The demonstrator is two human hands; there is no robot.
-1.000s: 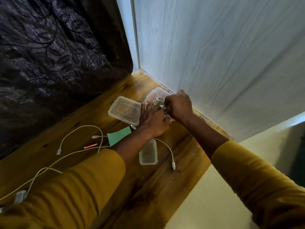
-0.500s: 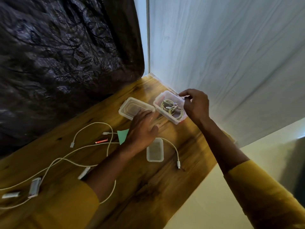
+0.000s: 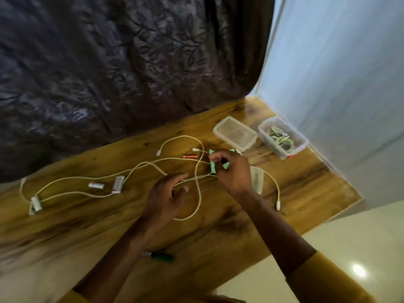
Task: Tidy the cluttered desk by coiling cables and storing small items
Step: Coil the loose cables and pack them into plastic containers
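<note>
Clear plastic: two tubs (image 3: pixel 283 137), one lid (image 3: pixel 235 133), loose cables (image 3: pixel 197 189).

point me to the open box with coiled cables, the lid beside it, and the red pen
open box (image 3: pixel 300 147): head view, on its near-right wall.
lid (image 3: pixel 235 133): head view, centre of its top face.
red pen (image 3: pixel 190 156): head view, mid-barrel, on the desk left of the right hand.
</note>
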